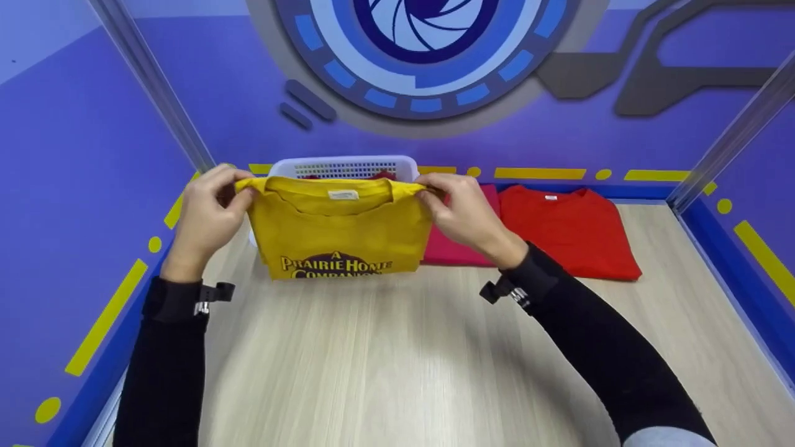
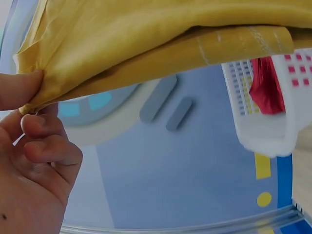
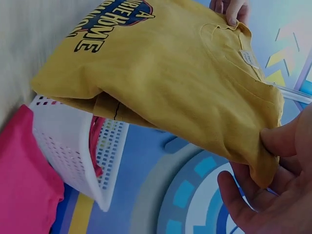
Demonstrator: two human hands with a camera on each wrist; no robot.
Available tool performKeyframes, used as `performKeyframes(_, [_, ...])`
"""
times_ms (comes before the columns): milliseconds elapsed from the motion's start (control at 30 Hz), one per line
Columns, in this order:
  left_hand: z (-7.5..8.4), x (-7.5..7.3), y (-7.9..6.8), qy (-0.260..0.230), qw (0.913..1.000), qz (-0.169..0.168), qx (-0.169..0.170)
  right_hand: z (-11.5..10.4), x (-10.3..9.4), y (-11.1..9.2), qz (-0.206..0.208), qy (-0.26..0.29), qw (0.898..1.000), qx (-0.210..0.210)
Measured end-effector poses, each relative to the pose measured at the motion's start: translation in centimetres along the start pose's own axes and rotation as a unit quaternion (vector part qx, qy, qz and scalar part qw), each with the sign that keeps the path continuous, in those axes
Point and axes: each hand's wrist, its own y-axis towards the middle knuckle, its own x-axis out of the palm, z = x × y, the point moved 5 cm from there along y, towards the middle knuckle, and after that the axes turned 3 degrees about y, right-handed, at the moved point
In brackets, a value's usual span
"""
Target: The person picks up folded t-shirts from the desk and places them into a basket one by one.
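Observation:
A folded yellow T-shirt point(image 1: 335, 236) with dark printed lettering hangs between my two hands, its neckline and white label at the top. My left hand point(image 1: 208, 214) pinches one shoulder corner between thumb and fingers; the left wrist view shows that grip closely. At the opposite shoulder, my right hand point(image 1: 463, 214) pinches the cloth, also seen in the right wrist view. Behind the shirt stands a white perforated basket point(image 1: 343, 162), mostly hidden by it, with red cloth point(image 2: 267, 87) inside.
To the right of the basket a folded pink garment point(image 3: 27, 170) lies on the light wooden table point(image 1: 372, 360). Beside it is a folded red T-shirt point(image 1: 565, 230). Blue-purple printed walls point(image 1: 205, 93) with metal corner posts enclose the table at the back and sides.

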Motion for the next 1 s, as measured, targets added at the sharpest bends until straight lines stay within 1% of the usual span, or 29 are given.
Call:
performKeyframes(100, [-0.6,-0.4,0.9,0.010,0.9999,0.010,-0.008,-0.2,0.2,1.3,-0.006,-0.001,1.000,-0.001])
performKeyframes(233, [-1.5,-0.3,2.3,0.037,0.9991,0.015,-0.015,0.2,0.4,3.2,-0.016,-0.008,1.000,0.012])
performKeyframes(367, [-2.1,0.2,4.1,0.073,0.9968,0.002,-0.031,1.1,0.5,5.3,-0.015,-0.027,0.999,0.029])
performKeyframes(433, [-2.3,0.6,5.1,0.086,0.9950,-0.014,-0.047,1.7,0.5,6.3,-0.013,-0.039,0.998,0.036])
performKeyframes(533, [-2.6,1.5,6.5,0.095,0.9915,-0.050,-0.074,2.8,0.6,7.4,-0.014,-0.057,0.997,0.051])
performKeyframes(667, [-3.2,3.0,7.9,0.100,0.9828,-0.103,-0.117,4.7,0.9,8.2,-0.028,-0.084,0.993,0.076])
performKeyframes(733, [-3.8,3.7,8.3,0.104,0.9776,-0.122,-0.137,5.5,1.2,8.4,-0.036,-0.099,0.991,0.083])
performKeyframes(833, [-4.9,4.7,8.6,0.112,0.9700,-0.137,-0.167,6.5,1.9,9.0,-0.045,-0.116,0.989,0.083])
performKeyframes(1000, [-7.0,6.3,8.5,0.118,0.9594,-0.159,-0.200,8.0,3.4,9.7,-0.062,-0.129,0.985,0.095])
